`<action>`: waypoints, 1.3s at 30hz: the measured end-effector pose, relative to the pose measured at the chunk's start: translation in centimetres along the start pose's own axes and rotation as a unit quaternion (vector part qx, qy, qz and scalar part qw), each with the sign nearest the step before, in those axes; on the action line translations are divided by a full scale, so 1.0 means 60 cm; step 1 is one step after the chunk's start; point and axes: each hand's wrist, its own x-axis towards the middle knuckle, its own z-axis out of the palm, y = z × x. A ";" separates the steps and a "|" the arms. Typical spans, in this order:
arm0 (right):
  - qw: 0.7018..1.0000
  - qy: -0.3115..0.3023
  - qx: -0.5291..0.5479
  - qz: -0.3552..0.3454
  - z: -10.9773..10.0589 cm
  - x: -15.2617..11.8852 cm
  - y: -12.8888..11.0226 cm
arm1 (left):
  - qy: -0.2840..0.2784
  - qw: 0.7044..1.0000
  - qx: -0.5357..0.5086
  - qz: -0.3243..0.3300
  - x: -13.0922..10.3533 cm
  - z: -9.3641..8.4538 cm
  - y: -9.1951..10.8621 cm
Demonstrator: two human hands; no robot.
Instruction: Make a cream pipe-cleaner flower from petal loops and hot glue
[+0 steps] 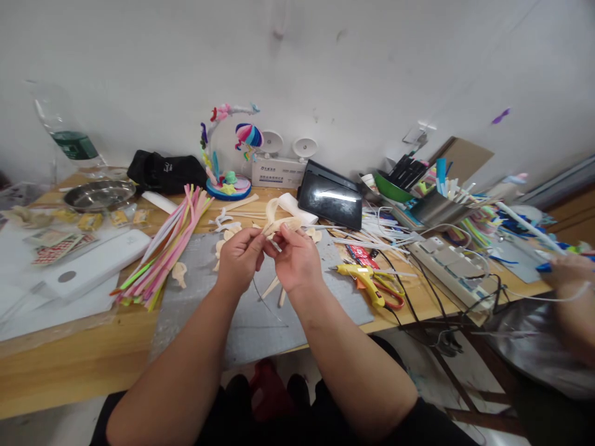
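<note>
Over the grey mat (195, 328), my left hand (239, 257) and my right hand (297, 259) are close together. Both are closed, pinching a cream fuzzy pipe-cleaner piece (270, 215) with curved, petal-like strips. Fingers hide part of it. A thin wire (266, 302) hangs below my hands; its upper end is hidden. Behind and below them lie more cream pieces, one a small leaf-like shape (179, 274) on the mat's left side.
Left lies a bundle of coloured pipe cleaners (162, 248) beside a white device (100, 263). Right are a yellow glue gun (365, 279), scissors (390, 291), cables and a power strip (453, 275). A black tablet-like object (331, 195) and a decorated arch (227, 186) stand behind. Another person's hand (571, 272) shows far right.
</note>
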 end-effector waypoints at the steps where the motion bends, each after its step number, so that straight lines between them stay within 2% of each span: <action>1: 1.000 -0.003 0.005 -0.002 0.000 0.000 0.000 | -0.003 1.000 -0.023 -0.015 0.001 0.001 0.001; 5: 1.000 -0.003 0.018 0.004 0.002 0.000 0.000 | -0.020 0.994 -0.089 -0.064 0.002 0.003 0.007; 8: 1.000 -0.018 0.019 0.005 0.004 0.001 -0.001 | -0.023 0.991 -0.112 -0.074 0.000 0.005 0.014; 16: 0.994 -0.105 -0.006 -0.005 0.019 -0.022 -0.017 | -0.019 0.992 -0.108 -0.057 -0.015 0.017 0.049; 19: 0.990 -0.138 -0.012 -0.015 0.030 -0.043 -0.034 | -0.003 0.993 -0.109 -0.044 -0.031 0.031 0.074; 25: 0.986 -0.162 0.014 -0.020 0.036 -0.082 -0.061 | 0.028 0.993 -0.111 -0.027 -0.073 0.060 0.112; 32: 0.980 -0.196 0.001 -0.023 0.021 -0.129 -0.077 | 0.023 0.994 -0.097 -0.033 -0.121 0.083 0.137; 35: 0.979 -0.197 -0.032 -0.034 0.004 -0.151 -0.077 | 0.027 0.993 -0.109 -0.042 -0.143 0.097 0.150; 37: 0.975 -0.187 -0.088 -0.076 -0.017 -0.168 -0.070 | 0.047 0.990 -0.123 -0.046 -0.157 0.105 0.158; 39: 0.955 -0.179 -0.183 -0.152 -0.043 -0.188 -0.060 | 0.076 0.987 -0.132 -0.053 -0.169 0.111 0.164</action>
